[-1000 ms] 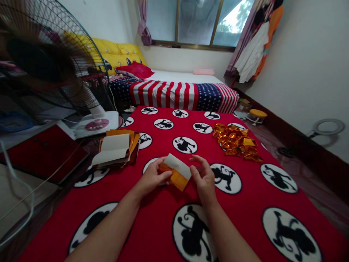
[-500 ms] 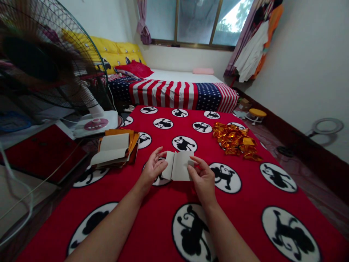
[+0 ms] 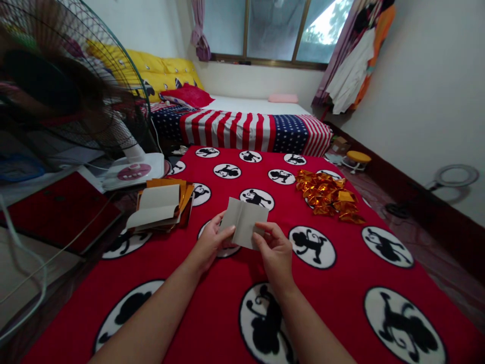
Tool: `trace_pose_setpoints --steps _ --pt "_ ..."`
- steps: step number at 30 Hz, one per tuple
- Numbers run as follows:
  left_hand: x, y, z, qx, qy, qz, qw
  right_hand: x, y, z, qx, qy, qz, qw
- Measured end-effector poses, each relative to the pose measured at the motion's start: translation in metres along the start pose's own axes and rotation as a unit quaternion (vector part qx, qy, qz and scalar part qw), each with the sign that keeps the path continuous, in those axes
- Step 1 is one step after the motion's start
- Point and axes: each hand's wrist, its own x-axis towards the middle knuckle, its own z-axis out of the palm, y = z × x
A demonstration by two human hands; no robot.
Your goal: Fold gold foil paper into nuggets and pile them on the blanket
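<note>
A creased sheet of pale grey-white paper (image 3: 248, 222) is held up between my two hands, above the red cloth (image 3: 212, 303) with its round black-and-white figures. My left hand (image 3: 212, 240) grips its left edge, thumb in front and fingers behind. On the right edge, my right hand (image 3: 275, 247) pinches the sheet between thumb and fingers. A vertical fold line runs left of the sheet's middle. To the left lies a stack of similar papers (image 3: 157, 205), some with orange-gold faces. A heap of shiny orange-gold folded foil pieces (image 3: 328, 197) rests to the right.
A running fan (image 3: 41, 81) stands at the left, its white base (image 3: 134, 169) close to the paper stack. Beyond the cloth is a bed with a stars-and-stripes cover (image 3: 242, 129). A yellow-topped stool (image 3: 358, 156) and a ring-shaped lamp (image 3: 456, 175) are at the right.
The sheet has been lifted and tilted, and it now lies flatter across its fold. My left hand has closed on its left edge; my right hand has shifted slightly left and down.
</note>
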Motion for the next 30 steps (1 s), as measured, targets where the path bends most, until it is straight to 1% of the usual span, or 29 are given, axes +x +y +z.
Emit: trace_pose_setpoints --steps 2,3,5,6,7,9,11,13,14,15,17,20,22,23,25,27,28,29,30 --pt "0.001 0.000 -0.003 -0.004 0.026 0.008 1.000 -0.001 -0.002 0.000 0.003 -0.019 0.004 1.000" --pt "0.002 0.001 -0.005 0.003 0.039 0.014 0.999 -0.001 -0.003 -0.002 0.010 -0.016 0.004 1.000" --pt "0.002 0.005 -0.010 0.039 0.046 0.031 0.998 0.002 -0.005 -0.006 0.031 0.014 0.003 0.999" --pt "0.002 0.007 -0.012 0.067 0.037 0.038 0.996 0.004 -0.005 -0.009 0.039 0.031 0.002 0.999" --pt "0.002 0.010 -0.014 0.099 0.022 0.042 0.994 0.007 -0.005 -0.012 0.042 0.042 0.002 0.998" --pt "0.000 0.015 -0.017 0.157 -0.026 0.036 0.987 0.012 -0.004 -0.018 0.034 0.033 0.004 0.999" --pt "-0.001 0.018 -0.016 0.192 -0.086 0.020 0.977 0.016 -0.003 -0.023 0.014 -0.011 0.018 1.000" --pt "-0.003 0.018 -0.014 0.204 -0.136 0.011 0.969 0.018 -0.002 -0.025 0.000 -0.063 0.044 0.997" --pt "-0.002 0.018 -0.013 0.207 -0.149 0.009 0.967 0.019 -0.002 -0.025 -0.005 -0.081 0.055 0.995" --pt "-0.002 0.016 -0.012 0.212 -0.151 0.009 0.966 0.018 -0.002 -0.024 -0.010 -0.091 0.062 0.994" --pt "0.002 0.012 -0.012 0.218 -0.120 0.020 0.968 0.017 -0.002 -0.023 -0.024 -0.087 0.067 0.994" --pt "0.010 0.003 -0.015 0.216 -0.027 0.066 0.974 0.015 0.000 -0.022 -0.048 -0.056 0.075 0.994" --pt "0.014 -0.003 -0.016 0.230 0.027 0.103 0.967 0.015 0.002 -0.023 -0.082 -0.021 0.077 0.993" --pt "0.014 -0.004 -0.016 0.247 0.054 0.125 0.959 0.015 0.003 -0.023 -0.106 0.000 0.076 0.992" --pt "0.013 -0.004 -0.015 0.298 0.120 0.187 0.929 0.015 0.006 -0.024 -0.151 0.038 0.073 0.985" --pt "0.007 0.001 -0.013 0.358 0.179 0.266 0.877 0.016 0.007 -0.025 -0.181 0.055 0.075 0.979" --pt "0.004 0.004 -0.012 0.385 0.184 0.300 0.853 0.016 0.007 -0.025 -0.190 0.057 0.076 0.977" --pt "0.001 0.007 -0.011 0.400 0.166 0.326 0.841 0.016 0.007 -0.025 -0.197 0.055 0.078 0.976" --pt "-0.001 0.009 -0.010 0.406 0.125 0.340 0.839 0.016 0.007 -0.024 -0.201 0.053 0.078 0.975"
